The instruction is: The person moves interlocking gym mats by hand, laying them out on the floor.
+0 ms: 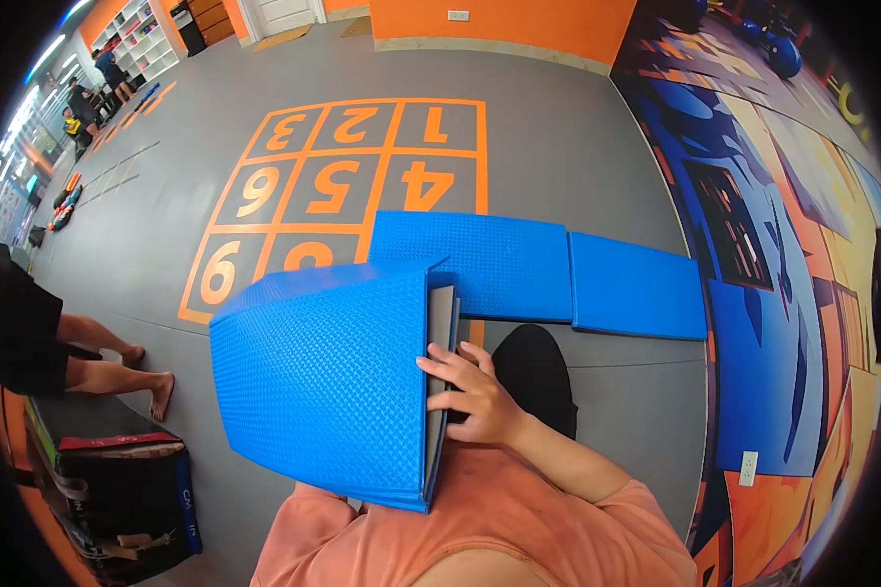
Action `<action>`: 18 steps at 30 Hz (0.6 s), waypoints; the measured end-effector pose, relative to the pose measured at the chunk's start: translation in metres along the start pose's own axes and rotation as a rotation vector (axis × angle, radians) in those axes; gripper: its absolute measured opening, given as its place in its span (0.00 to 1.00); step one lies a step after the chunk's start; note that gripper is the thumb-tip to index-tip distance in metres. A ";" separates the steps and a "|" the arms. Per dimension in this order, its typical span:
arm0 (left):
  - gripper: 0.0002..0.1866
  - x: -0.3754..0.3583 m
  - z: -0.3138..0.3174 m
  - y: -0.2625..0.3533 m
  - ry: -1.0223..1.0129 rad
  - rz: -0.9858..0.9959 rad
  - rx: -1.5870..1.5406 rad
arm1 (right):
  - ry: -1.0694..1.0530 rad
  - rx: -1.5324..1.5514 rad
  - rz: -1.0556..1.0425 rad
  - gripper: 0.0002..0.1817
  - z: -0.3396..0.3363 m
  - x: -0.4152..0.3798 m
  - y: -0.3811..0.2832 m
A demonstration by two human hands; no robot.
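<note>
A large blue textured folding mat (323,382) stands raised against my front, its panels folded together and the grey inner side showing at the right edge. My right hand (475,396) grips that right edge, its fingers bent over the panel beside the gap. My left hand is hidden behind the mat; only the orange sleeve on that side shows. Beyond my hand, a flat blue mat section (489,264) lies on the floor, with a second blue section (636,289) joined to its right end. Part of the number grid is covered by the mats.
Orange number grid (338,181) marks the grey floor ahead. At left are a person's bare legs (117,372) and a black padded box (127,499). A mural wall (754,245) runs along the right. Other people (83,103) and white shelves (137,44) appear far left.
</note>
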State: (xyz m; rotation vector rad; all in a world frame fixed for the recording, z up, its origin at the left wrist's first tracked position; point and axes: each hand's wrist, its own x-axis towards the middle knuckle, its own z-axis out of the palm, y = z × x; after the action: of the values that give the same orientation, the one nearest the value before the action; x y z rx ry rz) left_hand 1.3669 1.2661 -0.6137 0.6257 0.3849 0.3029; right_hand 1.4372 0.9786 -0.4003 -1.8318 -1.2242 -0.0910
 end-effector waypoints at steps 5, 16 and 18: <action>0.50 -0.006 0.005 0.005 0.024 0.000 -0.053 | 0.133 0.047 -0.031 0.18 0.015 0.001 0.023; 0.49 -0.018 0.008 0.030 0.088 0.047 -0.167 | 0.256 0.241 0.133 0.17 0.049 0.005 0.026; 0.48 -0.019 0.009 0.032 0.094 0.049 -0.187 | 0.319 0.285 0.135 0.16 0.048 0.008 0.019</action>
State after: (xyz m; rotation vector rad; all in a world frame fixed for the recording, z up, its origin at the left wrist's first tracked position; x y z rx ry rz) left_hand 1.3488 1.2793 -0.5827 0.4392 0.4265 0.4112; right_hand 1.4370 1.0161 -0.4358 -1.5740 -0.8421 -0.1216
